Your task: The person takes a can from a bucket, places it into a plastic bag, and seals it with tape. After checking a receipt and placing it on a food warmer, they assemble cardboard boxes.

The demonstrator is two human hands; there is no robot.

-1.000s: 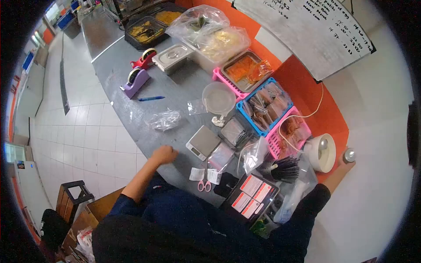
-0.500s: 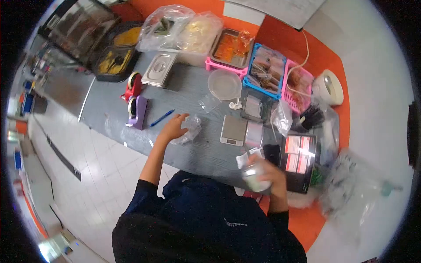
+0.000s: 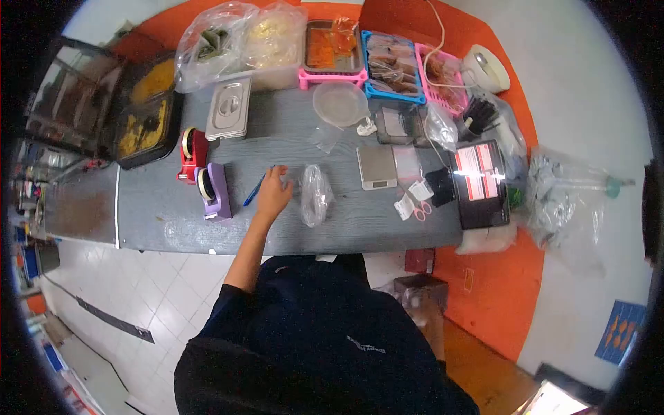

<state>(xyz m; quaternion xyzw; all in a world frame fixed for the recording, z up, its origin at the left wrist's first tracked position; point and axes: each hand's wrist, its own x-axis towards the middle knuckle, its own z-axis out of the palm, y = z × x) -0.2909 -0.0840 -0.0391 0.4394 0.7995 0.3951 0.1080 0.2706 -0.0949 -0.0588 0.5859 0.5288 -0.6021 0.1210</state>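
Note:
On the dark grey table, my left hand [image 3: 274,195] rests with its fingers apart, right beside a blue pen [image 3: 254,191]. A crumpled clear plastic bag [image 3: 316,196] lies just to the right of that hand. Below the table's front edge, my right hand [image 3: 430,311] is lowered beside my body, at a dark box [image 3: 430,287]. Blur and a whitish, see-through shape cover its fingers, and I cannot tell what it holds. A digital scale [image 3: 377,168] sits on the table, with pink-handled scissors [image 3: 421,211] to its right.
Purple [image 3: 216,194] and red [image 3: 193,155] tape dispensers stand at left, near a lidded steel pan [image 3: 229,107]. Blue [image 3: 394,67] and pink [image 3: 443,78] baskets of packed food line the back. A tablet-like screen [image 3: 479,183] stands at right, near a hanging plastic bag [image 3: 570,200].
My right hand has gone from over the table, holding a whitish see-through thing, down below its edge. My left hand has come off the plastic bag. The view has turned.

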